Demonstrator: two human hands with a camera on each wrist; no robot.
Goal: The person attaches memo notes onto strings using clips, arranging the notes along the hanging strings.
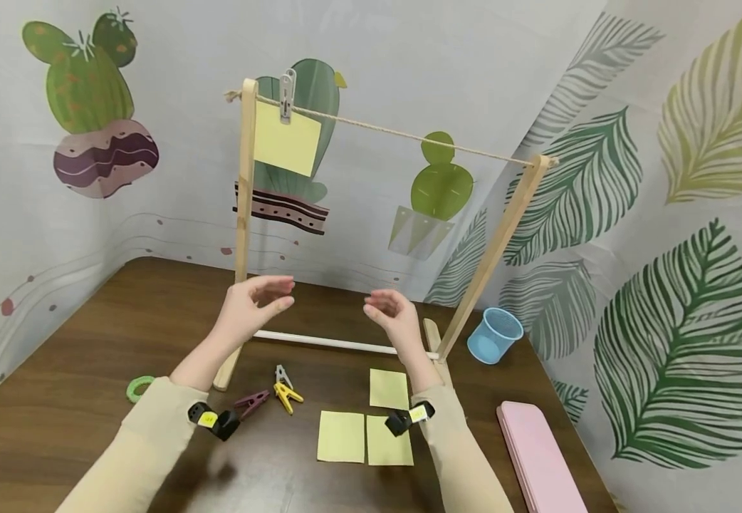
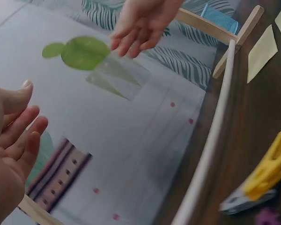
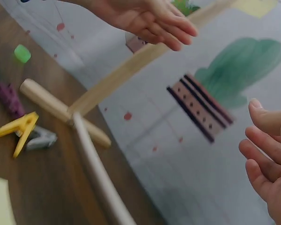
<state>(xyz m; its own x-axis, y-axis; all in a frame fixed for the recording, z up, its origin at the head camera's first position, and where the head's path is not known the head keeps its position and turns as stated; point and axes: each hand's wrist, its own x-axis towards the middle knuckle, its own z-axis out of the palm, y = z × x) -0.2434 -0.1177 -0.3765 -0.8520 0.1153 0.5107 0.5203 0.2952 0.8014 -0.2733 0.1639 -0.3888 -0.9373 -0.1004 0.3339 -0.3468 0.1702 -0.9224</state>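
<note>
Both hands hang in the air in front of a wooden frame [image 1: 503, 239], palms turned toward each other and well apart. The left hand [image 1: 252, 303] has its fingers loosely bent with the thumb apart from them; the right hand [image 1: 396, 313] mirrors it, and both grip only air. On each wrist I can see a small yellow label, one on the left [image 1: 207, 419] and one on the right [image 1: 418, 413]; their dark marks are too small for me to read.

A string [image 1: 396, 130] runs across the top of the frame, and near its left end a silver clothespin [image 1: 286, 96] pins up a plain yellow note [image 1: 286, 142]. A white bar [image 1: 326, 343] joins the posts low down.

On the brown table [image 1: 76, 385], three more notes lie flat: two side by side in front [image 1: 342, 437], one behind [image 1: 388, 389]. To their left sit a yellow clothespin [image 1: 288, 397] against a grey one [image 1: 283, 374], with a purple one [image 1: 251, 403] close by. Farther left is a green tape roll [image 1: 131, 390]; off to the right stand a blue mesh cup [image 1: 495, 336] and, nearer, a pink case [image 1: 540, 456] lying flat.
</note>
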